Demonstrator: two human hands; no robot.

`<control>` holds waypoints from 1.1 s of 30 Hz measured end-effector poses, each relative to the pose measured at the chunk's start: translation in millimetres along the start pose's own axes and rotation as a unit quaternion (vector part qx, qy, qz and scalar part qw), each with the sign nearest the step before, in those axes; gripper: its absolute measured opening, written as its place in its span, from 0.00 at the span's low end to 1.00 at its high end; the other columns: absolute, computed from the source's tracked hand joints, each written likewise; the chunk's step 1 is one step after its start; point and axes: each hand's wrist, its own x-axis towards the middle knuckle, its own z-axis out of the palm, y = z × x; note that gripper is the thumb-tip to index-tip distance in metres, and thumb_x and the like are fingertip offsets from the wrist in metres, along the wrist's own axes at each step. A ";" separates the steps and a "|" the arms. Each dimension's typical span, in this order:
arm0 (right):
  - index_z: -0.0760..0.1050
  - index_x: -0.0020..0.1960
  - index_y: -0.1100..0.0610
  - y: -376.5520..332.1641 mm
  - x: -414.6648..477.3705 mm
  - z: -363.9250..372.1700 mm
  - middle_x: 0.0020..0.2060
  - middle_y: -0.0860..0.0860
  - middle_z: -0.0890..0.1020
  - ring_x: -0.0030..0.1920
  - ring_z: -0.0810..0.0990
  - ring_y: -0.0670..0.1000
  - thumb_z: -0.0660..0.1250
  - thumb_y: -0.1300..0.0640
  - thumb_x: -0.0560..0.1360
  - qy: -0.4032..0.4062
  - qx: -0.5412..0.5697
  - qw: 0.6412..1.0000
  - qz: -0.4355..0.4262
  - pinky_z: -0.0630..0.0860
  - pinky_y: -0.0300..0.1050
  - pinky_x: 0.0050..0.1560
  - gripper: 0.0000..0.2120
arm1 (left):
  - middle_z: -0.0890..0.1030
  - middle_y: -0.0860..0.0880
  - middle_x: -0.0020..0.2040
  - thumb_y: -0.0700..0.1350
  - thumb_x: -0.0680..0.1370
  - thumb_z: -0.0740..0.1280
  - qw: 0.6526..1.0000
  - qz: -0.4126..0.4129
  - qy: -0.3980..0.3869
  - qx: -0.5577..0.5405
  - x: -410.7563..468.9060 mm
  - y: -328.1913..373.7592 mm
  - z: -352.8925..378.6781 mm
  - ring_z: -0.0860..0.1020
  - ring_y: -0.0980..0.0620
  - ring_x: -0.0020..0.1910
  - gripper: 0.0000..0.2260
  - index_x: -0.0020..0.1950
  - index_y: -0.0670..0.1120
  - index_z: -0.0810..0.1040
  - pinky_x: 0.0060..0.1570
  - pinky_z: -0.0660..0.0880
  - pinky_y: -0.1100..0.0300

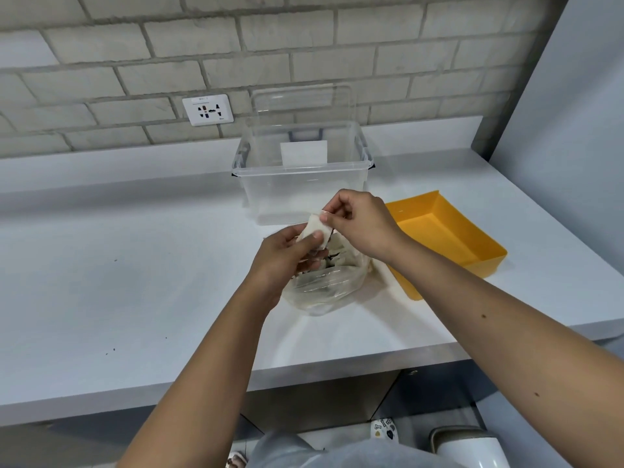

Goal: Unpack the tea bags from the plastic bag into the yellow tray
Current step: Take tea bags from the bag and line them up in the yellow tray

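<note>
head view:
tea bag (315,228): flat, papery white square, just above the bag's mouth.
left hand (287,256): thumb and fingers curled round its lower half.
right hand (358,224): fingertips pinching its top corner, possibly a tag.
plastic bag (324,287): clear, crinkled, slumped on the smooth white counter (135,265).
yellow tray (486,255): rigid, rectangular, just beside the bag on the right.

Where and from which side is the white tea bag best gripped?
Pinch the white paper tea bag at its raised upper corner, from above and the right. It is flat and thin, that corner stands free of the clear plastic bag, where the right hand pinches it, and the yellow rectangular tray lies rightward.
</note>
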 end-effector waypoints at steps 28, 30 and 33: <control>0.81 0.49 0.52 10.3 7.8 -38.1 0.41 0.45 0.84 0.42 0.79 0.41 0.72 0.55 0.75 -0.171 -0.169 0.968 -0.073 0.73 0.37 0.46 0.03 | 0.83 0.50 0.36 0.41 0.79 0.70 0.982 0.046 0.124 0.133 14.9 -0.8 -22.0 0.83 0.49 0.39 0.04 0.52 0.43 0.82 0.43 0.83 0.54; 0.80 0.48 0.51 2.8 8.8 -42.5 0.39 0.43 0.83 0.39 0.77 0.37 0.72 0.55 0.75 -0.204 -0.129 0.968 -0.062 0.72 0.31 0.42 0.03 | 0.84 0.49 0.38 0.40 0.78 0.70 0.982 0.045 0.115 0.141 16.3 1.0 -18.7 0.84 0.48 0.39 0.04 0.52 0.44 0.82 0.44 0.84 0.52; 0.80 0.50 0.53 -4.4 10.0 -40.1 0.40 0.46 0.83 0.39 0.78 0.39 0.71 0.56 0.76 -0.232 -0.065 0.970 -0.042 0.74 0.31 0.42 0.04 | 0.85 0.42 0.44 0.41 0.79 0.69 0.990 0.015 0.075 0.120 14.0 5.3 -11.4 0.84 0.41 0.41 0.06 0.54 0.41 0.81 0.46 0.84 0.48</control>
